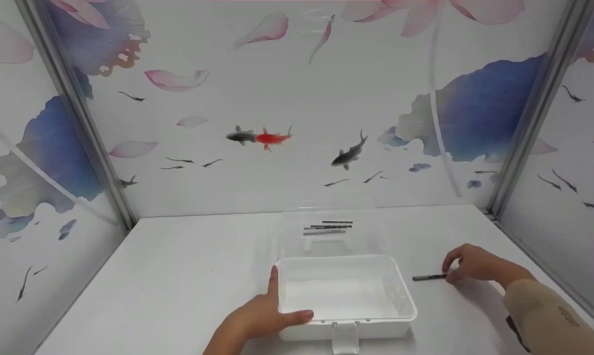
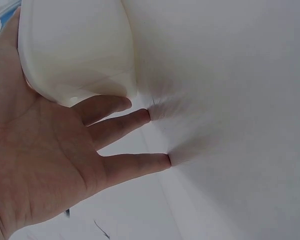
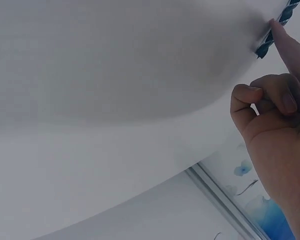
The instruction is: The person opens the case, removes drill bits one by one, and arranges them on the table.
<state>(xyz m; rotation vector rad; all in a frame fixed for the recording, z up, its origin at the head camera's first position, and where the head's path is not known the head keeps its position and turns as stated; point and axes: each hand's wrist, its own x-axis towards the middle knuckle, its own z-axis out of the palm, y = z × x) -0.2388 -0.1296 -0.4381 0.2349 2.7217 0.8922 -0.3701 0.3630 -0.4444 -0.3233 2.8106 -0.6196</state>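
Your beige sleeve (image 1: 556, 313) is hanging right of the white box (image 1: 386, 330). Your left hand (image 1: 260, 315), fingers spread, is bracing the box's left side; your right hand (image 1: 479, 266) is touching the drill bit (image 1: 434, 277) right of the box; I cannot tell if it's pinching. You should be gripping lightly, minding those dark spiral flutes (image 3: 288, 13); the smooth grey shank (image 1: 420, 278) is facing the box.

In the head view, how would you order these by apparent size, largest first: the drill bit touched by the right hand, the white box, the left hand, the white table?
1. White table
2. White box
3. Left hand
4. Drill bit, clearly smallest
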